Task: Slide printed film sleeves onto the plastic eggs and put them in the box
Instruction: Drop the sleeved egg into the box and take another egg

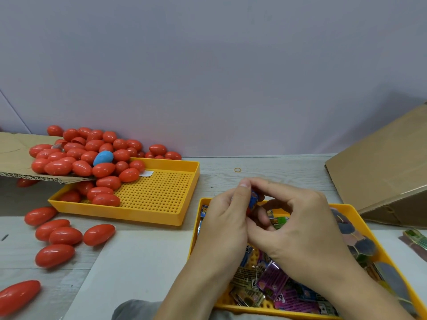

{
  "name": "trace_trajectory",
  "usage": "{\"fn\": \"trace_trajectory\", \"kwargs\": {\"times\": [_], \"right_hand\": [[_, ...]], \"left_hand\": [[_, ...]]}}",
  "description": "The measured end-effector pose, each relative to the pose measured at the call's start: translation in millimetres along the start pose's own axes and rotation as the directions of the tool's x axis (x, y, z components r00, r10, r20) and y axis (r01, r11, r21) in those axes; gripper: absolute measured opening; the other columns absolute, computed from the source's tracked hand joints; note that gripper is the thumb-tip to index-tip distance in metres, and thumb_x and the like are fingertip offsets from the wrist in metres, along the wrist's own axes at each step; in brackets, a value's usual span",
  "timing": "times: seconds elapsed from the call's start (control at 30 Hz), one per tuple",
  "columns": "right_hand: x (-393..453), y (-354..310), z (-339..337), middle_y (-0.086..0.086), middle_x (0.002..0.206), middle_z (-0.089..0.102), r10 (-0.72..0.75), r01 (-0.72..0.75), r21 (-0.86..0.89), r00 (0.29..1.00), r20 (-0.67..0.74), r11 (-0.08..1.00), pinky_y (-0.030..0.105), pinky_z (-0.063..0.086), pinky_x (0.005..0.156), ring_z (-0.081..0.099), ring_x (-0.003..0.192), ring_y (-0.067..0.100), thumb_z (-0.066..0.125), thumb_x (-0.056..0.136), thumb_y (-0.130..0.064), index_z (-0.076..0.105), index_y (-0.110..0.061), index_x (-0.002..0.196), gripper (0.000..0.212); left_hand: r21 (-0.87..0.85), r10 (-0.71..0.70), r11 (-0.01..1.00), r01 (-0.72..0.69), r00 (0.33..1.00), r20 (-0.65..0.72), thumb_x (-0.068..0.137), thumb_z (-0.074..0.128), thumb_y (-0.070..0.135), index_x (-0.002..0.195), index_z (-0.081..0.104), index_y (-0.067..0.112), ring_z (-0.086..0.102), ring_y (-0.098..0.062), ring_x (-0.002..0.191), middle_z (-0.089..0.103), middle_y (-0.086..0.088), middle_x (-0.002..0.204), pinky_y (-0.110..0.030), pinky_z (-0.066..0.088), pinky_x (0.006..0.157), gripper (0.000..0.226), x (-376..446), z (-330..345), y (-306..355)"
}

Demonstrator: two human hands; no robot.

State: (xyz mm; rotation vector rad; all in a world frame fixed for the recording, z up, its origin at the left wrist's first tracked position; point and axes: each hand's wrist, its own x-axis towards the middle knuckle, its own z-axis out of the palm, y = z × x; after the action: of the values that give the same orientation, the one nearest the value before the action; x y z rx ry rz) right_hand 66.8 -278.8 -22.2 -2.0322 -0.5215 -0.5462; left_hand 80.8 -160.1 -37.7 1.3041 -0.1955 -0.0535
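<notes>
- Left hand (pixel 225 218) and right hand (pixel 298 227) meet above the near-right yellow tray (pixel 360 218); fingers of both pinch one sleeved egg (pixel 254 200) between them
- Loose film sleeves (pixel 272 280) fill that tray
- Red eggs (pixel 76 158) heaped far left; cardboard box (pixel 381 169) far right

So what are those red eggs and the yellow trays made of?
The red eggs look like glossy hard plastic: bright highlights glint on their smooth shells. The yellow tray seems moulded plastic with a duller finish, its floor a regular grid of holes.
</notes>
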Motion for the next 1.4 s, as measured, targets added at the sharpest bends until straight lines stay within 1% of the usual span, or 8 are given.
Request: {"fn": "trace_trajectory", "kwargs": {"times": [0.13, 0.3, 0.57, 0.73, 0.83, 1.0, 1.1, 1.4], "right_hand": [[0, 0, 3, -0.016, 0.091, 0.070, -0.001, 0.000, -0.002, 1.000, -0.017, 1.000, 0.012, 0.053, 0.067, 0.068, 0.078, 0.003, 0.071, 0.072, -0.033, 0.067, -0.047, 0.104, 0.035], [-2, 2, 5, -0.021, 0.100, 0.070, 0.070, -0.067, 0.071, 0.997, -0.042, 0.995, 0.018, 0.055, 0.082, 0.066, 0.100, 0.001, 0.076, 0.069, -0.034, 0.066, -0.041, 0.115, 0.047], [1, 4, 0, -0.027, 0.108, 0.064, 0.042, -0.046, -0.124, 0.998, -0.038, 0.991, 0.003, 0.041, 0.088, 0.055, 0.107, -0.012, 0.074, 0.075, -0.032, 0.067, -0.027, 0.123, 0.049], [-2, 4, 3, -0.024, 0.105, 0.064, 0.071, -0.067, 0.049, 0.994, -0.084, 0.997, -0.005, 0.042, 0.068, 0.057, 0.100, -0.015, 0.081, 0.074, -0.021, 0.068, -0.026, 0.121, 0.049], [-2, 3, 3, -0.027, 0.105, 0.063, 0.094, -0.089, 0.063, 0.993, -0.073, 0.994, -0.004, 0.042, 0.068, 0.058, 0.100, -0.012, 0.082, 0.073, -0.026, 0.066, -0.032, 0.122, 0.052], [0, 2, 0, -0.039, 0.101, 0.060, 0.082, -0.083, -0.023, 0.996, -0.043, 0.996, 0.007, 0.046, 0.084, 0.059, 0.100, -0.010, 0.080, 0.077, -0.028, 0.066, -0.034, 0.124, 0.050], [-1, 3, -1, -0.040, 0.102, 0.057, 0.065, -0.068, -0.061, 0.997, -0.049, 0.996, 0.005, 0.044, 0.088, 0.057, 0.104, -0.012, 0.080, 0.079, -0.021, 0.065, -0.031, 0.126, 0.050], [-1, 6, 1, -0.021, 0.099, 0.064, 0.006, -0.009, -0.090, 1.000, -0.030, 0.996, -0.005, 0.040, 0.069, 0.056, 0.094, -0.018, 0.080, 0.077, -0.006, 0.069, -0.018, 0.121, 0.046]], "left_hand": [[-0.119, -0.047, 0.992, 0.047, 0.999, 0.000, 0.104, 0.041, 0.036, 0.066, 0.071, 0.020, 0.058, -0.019, 0.055, 0.056, -0.005, 0.059, -0.026, 0.050, 0.053, 0.051, -1, 1, 5], [-0.429, -0.147, 0.885, 0.179, 0.983, 0.107, 0.093, 0.044, 0.039, 0.069, 0.075, 0.009, 0.059, -0.022, 0.049, 0.057, -0.016, 0.058, -0.027, 0.056, 0.056, 0.049, -2, 6, 12], [-0.028, 0.006, 1.000, -0.009, 0.995, -0.100, 0.076, 0.067, 0.041, 0.100, 0.068, 0.002, 0.069, -0.023, 0.063, 0.071, -0.009, 0.072, -0.027, 0.054, 0.053, 0.045, 0, 0, 4], [-0.212, -0.117, 0.972, 0.101, 0.991, -0.064, 0.100, 0.046, 0.031, 0.094, 0.069, 0.000, 0.067, -0.026, 0.058, 0.068, -0.019, 0.070, -0.030, 0.058, 0.058, 0.040, -1, 3, 8], [-0.265, -0.137, 0.958, 0.113, 0.988, -0.072, 0.101, 0.044, 0.031, 0.085, 0.073, 0.002, 0.068, -0.029, 0.062, 0.067, -0.023, 0.071, -0.033, 0.060, 0.061, 0.044, -1, 4, 8], [-0.195, -0.116, 0.976, 0.096, 0.989, -0.095, 0.090, 0.058, 0.039, 0.091, 0.074, 0.004, 0.073, -0.027, 0.075, 0.070, -0.021, 0.079, -0.040, 0.060, 0.068, 0.039, -1, 0, 5], [-0.125, -0.088, 0.989, 0.081, 0.995, -0.052, 0.082, 0.061, 0.042, 0.082, 0.078, 0.011, 0.072, -0.025, 0.072, 0.073, -0.019, 0.078, -0.031, 0.059, 0.063, 0.035, -1, 0, 6], [-0.101, -0.063, 0.993, 0.056, 0.996, -0.066, 0.098, 0.052, 0.036, 0.089, 0.077, 0.010, 0.074, -0.027, 0.083, 0.074, -0.019, 0.085, -0.030, 0.058, 0.066, 0.037, 0, 0, 2]]}}
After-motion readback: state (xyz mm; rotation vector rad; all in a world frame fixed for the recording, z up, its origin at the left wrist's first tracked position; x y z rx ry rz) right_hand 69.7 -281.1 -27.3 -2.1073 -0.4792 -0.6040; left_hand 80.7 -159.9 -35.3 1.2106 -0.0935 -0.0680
